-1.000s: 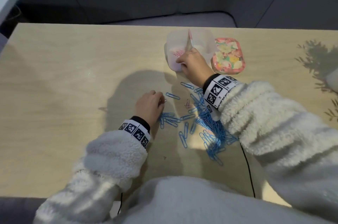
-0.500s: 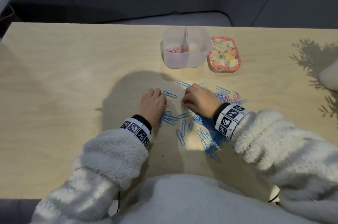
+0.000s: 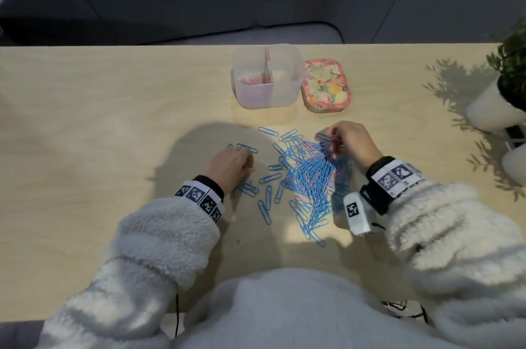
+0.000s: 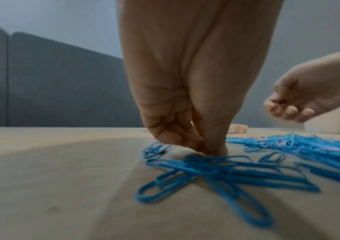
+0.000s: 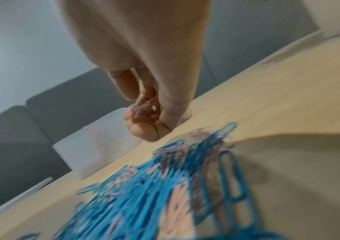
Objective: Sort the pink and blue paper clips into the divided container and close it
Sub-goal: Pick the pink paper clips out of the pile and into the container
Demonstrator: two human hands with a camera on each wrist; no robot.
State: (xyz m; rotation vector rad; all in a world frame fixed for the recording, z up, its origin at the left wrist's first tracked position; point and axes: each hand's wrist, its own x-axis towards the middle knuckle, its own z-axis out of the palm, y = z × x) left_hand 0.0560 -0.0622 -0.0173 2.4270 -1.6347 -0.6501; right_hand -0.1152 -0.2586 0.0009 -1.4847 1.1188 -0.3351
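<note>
The clear divided container [image 3: 284, 92] stands open at the table's far side, with pink clips [image 3: 252, 81] in its left compartment. Its floral lid [image 3: 326, 85] lies just to the right. A pile of blue and pink paper clips [image 3: 307, 175] is spread between my hands. My right hand [image 3: 331, 139] hovers over the pile's far right corner, and its curled fingers grip several pink clips [image 5: 144, 110]. My left hand [image 3: 246, 159] rests at the pile's left edge. Its fingertips [image 4: 210, 151] are bunched on the table against loose blue clips [image 4: 216, 172]; nothing shows held in them.
White plant pots [image 3: 492, 112] and a leafy plant [image 3: 515, 63] stand at the table's right edge. A grey sofa [image 3: 199, 6] lies beyond the far edge. Bare tabletop [image 3: 85, 135] stretches to the left.
My right hand came back from the container to the pile, then shifted right and rose with pink clips in its fingers. The left hand stayed where it was.
</note>
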